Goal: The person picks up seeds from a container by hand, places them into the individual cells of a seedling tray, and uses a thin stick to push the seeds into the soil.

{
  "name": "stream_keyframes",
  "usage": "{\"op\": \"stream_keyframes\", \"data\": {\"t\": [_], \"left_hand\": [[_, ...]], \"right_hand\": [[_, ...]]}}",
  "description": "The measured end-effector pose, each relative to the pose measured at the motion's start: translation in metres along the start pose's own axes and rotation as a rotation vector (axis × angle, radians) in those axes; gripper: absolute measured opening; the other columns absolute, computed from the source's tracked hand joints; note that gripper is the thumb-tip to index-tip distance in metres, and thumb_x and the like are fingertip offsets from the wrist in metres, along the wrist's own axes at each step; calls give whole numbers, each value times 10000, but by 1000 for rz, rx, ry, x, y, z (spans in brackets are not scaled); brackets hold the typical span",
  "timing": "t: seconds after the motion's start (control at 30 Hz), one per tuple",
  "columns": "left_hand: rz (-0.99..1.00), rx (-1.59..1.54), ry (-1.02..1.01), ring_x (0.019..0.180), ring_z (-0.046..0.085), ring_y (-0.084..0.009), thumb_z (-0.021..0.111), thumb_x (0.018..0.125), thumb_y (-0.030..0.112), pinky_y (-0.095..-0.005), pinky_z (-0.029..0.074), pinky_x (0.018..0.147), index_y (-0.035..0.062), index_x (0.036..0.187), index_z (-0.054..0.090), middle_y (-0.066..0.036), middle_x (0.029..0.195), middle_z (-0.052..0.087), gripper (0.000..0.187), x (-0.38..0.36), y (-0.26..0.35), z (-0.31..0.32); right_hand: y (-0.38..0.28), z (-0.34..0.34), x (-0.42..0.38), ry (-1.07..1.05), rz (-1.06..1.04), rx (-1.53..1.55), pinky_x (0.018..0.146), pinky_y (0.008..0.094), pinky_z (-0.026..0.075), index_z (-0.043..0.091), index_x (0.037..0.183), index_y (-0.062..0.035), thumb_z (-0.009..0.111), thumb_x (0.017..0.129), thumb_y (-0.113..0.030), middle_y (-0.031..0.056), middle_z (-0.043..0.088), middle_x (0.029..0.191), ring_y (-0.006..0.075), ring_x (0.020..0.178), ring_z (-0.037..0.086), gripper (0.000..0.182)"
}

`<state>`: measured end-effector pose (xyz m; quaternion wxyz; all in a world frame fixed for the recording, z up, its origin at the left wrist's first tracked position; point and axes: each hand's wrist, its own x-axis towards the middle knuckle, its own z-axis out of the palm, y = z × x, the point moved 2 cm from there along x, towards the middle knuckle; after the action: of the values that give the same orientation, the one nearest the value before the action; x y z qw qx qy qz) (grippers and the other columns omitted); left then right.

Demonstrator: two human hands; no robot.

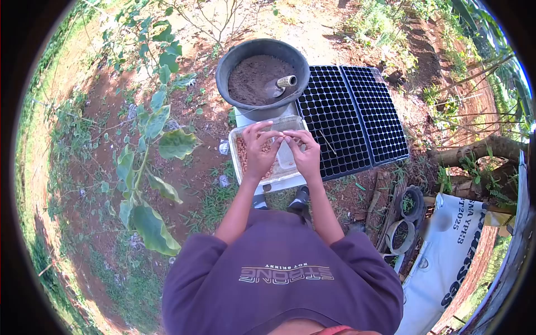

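Observation:
My left hand [261, 152] and my right hand [305, 153] meet at their fingertips over a pale rectangular tray [233, 146]. Thumb and finger of each are pinched together, and whatever lies between them is too small to make out. Reddish-brown pieces that look like peanuts or seeds [242, 153] fill the left part of the tray, partly behind my left hand. A small clear plastic container [286, 159] sits in its right part, beside my right hand. Beyond the tray stands a dark basin [222, 78] of soil [254, 75], with a hand trowel [286, 81] stuck in it.
Two black seedling trays [340, 120] lie side by side to the right, a thin stick [328, 142] on one. A leafy plant [151, 162] rises at left. Pots [412, 202], a log [474, 151] and a printed white banner [444, 262] are at right.

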<state>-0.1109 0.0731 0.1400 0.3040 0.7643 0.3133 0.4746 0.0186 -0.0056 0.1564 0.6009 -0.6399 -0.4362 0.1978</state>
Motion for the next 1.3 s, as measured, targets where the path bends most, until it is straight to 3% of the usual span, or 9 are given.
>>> {"op": "stream_keyframes", "data": {"t": [0.3, 0.43, 0.5, 0.67, 0.77, 0.9, 1.07, 1.17, 1.3], "left_hand": [[-17, 11, -13, 1242, 475, -292, 847, 785, 124, -394, 453, 990, 160, 982, 769, -31, 1268, 620, 214, -2, 9, 42], [-42, 81, -18, 1248, 469, -297, 841, 801, 158, -396, 454, 987, 168, 975, 772, -29, 1267, 624, 188, -2, 17, 74], [-83, 110, -36, 1261, 477, -286, 843, 803, 157, -383, 454, 999, 150, 973, 768, -43, 1264, 634, 186, -2, 22, 91], [-216, 22, -52, 1161, 533, -241, 761, 894, 159, -347, 508, 891, 107, 989, 736, -53, 1220, 650, 112, -22, -6, 148], [-250, 78, -72, 1148, 541, -229, 765, 890, 158, -333, 513, 863, 98, 989, 723, -53, 1214, 651, 123, -36, -18, 168], [-318, 32, -57, 1088, 580, -222, 752, 898, 138, -329, 512, 855, 95, 996, 715, -59, 1161, 679, 114, -47, -15, 169], [-412, -32, -44, 1057, 584, -227, 749, 900, 163, -326, 494, 827, 87, 968, 706, -45, 1085, 717, 111, -49, -28, 166], [-453, -72, -74, 1041, 593, -217, 745, 905, 157, -330, 500, 817, 70, 939, 696, -44, 1060, 724, 106, -35, -26, 165], [-417, -161, -73, 977, 612, -197, 744, 891, 117, -321, 509, 784, 52, 905, 680, -52, 1017, 724, 92, -15, -29, 180]], "right_hand": [[26, -37, 5, 3, 69, 62, 729, 251, 474, 772, 1034, -24, 735, 939, -126, 59, 699, 944, 116, 835, 612, 144], [40, -70, 19, -55, 70, -47, 759, 321, 487, 787, 1033, -68, 720, 938, -156, 58, 713, 919, 193, 858, 605, 145], [49, -89, 27, -73, -10, -181, 705, 278, 509, 785, 1026, -65, 700, 965, -173, 59, 721, 974, 173, 884, 610, 150], [109, -131, 23, -77, -14, -463, 874, 387, 481, 748, 1024, -84, 690, 929, -164, 64, 683, 951, 273, 941, 558, 136], [151, -146, 11, -139, -1, -757, 896, 424, 466, 732, 1008, -93, 726, 883, -186, 58, 672, 978, 304, 1006, 552, 155], [176, -150, -2, -218, 39, -883, 888, 445, 454, 711, 968, -83, 766, 837, -237, 70, 643, 990, 308, 1020, 543, 210], [194, -142, -2, -217, 74, -924, 845, 430, 452, 736, 789, -87, 789, 808, -258, 79, 605, 957, 298, 999, 539, 180], [192, -143, 3, -298, 136, -907, 865, 430, 440, 757, 846, -93, 772, 833, -262, 75, 595, 1018, 295, 1049, 517, 170], [187, -149, 20, -143, 232, -743, 829, 430, 452, 750, 850, -91, 738, 877, -258, 62, 665, 885, 284, 955, 570, 169]]}}
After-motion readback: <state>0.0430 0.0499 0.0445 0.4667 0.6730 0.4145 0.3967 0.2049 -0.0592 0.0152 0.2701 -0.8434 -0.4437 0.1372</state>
